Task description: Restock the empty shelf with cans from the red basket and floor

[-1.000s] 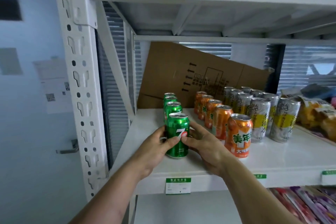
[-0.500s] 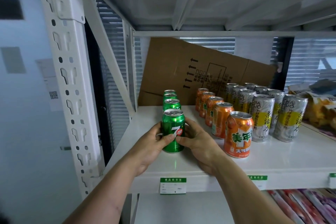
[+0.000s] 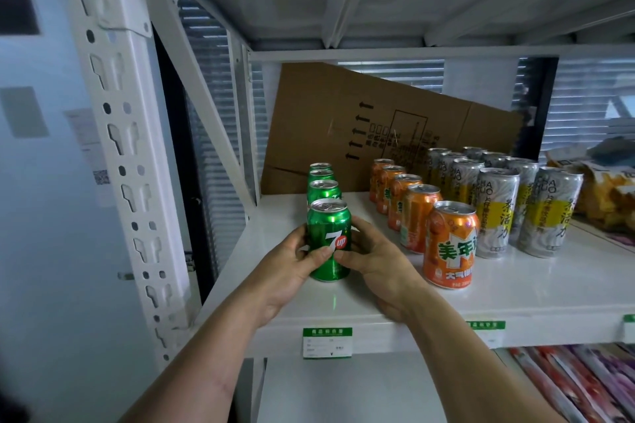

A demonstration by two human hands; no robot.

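A green 7up can (image 3: 329,237) stands upright at the front of a row of green cans (image 3: 323,187) on the white shelf (image 3: 515,299). My left hand (image 3: 292,268) grips its left side, thumb across the front. From the right, my right hand (image 3: 374,261) holds the same can, thumb meeting the left one on the label. A row of orange cans (image 3: 417,209) runs beside it, then silver and yellow tall cans (image 3: 498,206). No red basket or floor is in view.
A flattened cardboard box (image 3: 360,127) leans against the back of the shelf. Snack bags (image 3: 604,192) lie at the far right. The white perforated upright (image 3: 120,148) stands left. Colourful packets (image 3: 577,385) fill the lower shelf at right.
The front green can has been slid a little further back toward its row, both hands staying on it. The camera has shifted slightly.
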